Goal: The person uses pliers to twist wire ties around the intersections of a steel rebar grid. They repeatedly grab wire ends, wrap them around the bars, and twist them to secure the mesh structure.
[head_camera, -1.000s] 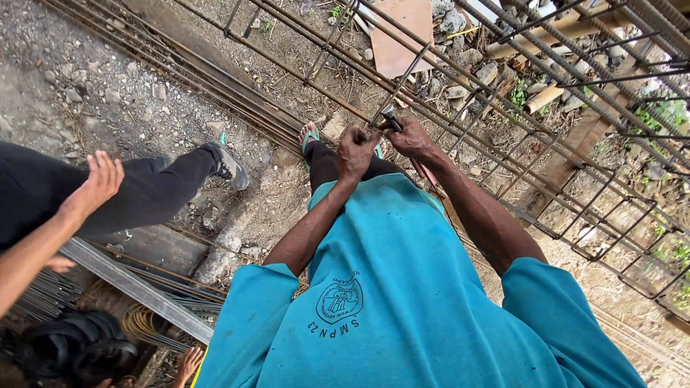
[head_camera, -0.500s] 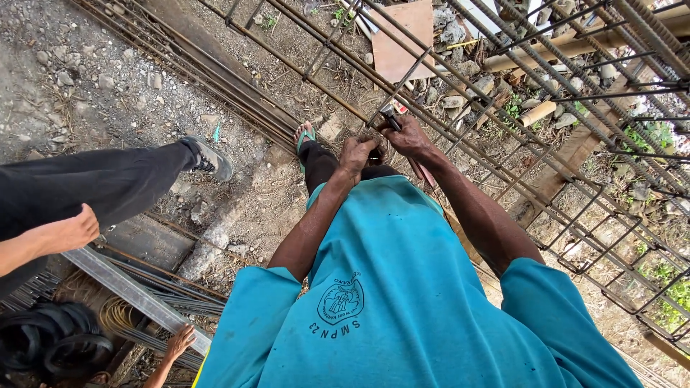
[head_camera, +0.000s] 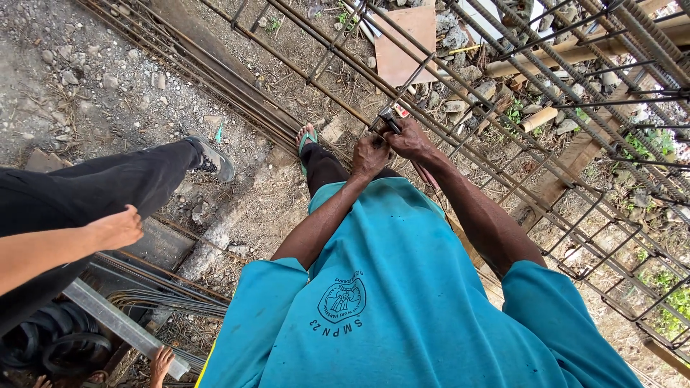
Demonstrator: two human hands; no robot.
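Both hands (head_camera: 390, 147) grip a tool (head_camera: 389, 119) (on rebar cage (head_camera: 575, 208)).

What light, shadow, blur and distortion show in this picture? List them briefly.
Head view: soft, even daylight, no hard shadows or glare; the left hand and right hand on the rebar cage are sharp; wide-angle lens bends the bars toward the edges and stretches the teal shirt; the co-worker's hand at left is slightly soft.

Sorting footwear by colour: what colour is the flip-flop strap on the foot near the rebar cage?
Green: the flip-flop strap shows best in the head view, just left of both hands.
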